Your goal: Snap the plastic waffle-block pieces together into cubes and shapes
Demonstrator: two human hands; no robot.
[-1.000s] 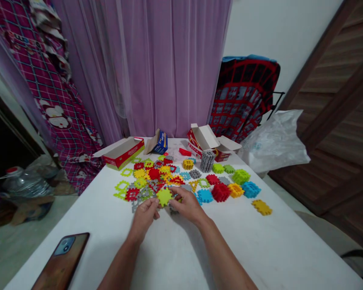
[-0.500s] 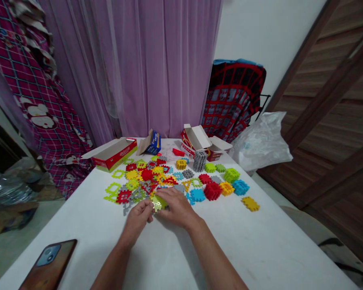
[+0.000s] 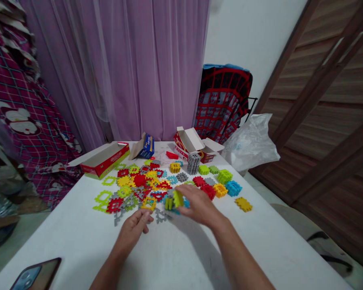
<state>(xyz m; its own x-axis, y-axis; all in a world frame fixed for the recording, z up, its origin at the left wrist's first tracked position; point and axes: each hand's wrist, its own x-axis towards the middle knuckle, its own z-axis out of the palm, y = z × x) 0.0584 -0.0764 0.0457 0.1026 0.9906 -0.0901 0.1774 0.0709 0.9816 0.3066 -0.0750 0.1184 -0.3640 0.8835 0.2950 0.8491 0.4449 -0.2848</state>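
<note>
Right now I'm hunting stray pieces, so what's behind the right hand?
Beyond the right hand, which holds a yellow-green piece, a red stack partly shows; a grey stack stands farther back. Anything directly behind the hand is covered.

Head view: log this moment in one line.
left hand: at yellow piece, contact unclear | right hand: holding green piece

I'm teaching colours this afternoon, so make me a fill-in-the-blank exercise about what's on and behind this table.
The held piece in the right hand is ____.
The tall stack near the boxes is ____.
The rightmost piece on the table is ____.
The curtain behind the table is ____.

Missing words: green; gray; yellow; purple.
</note>
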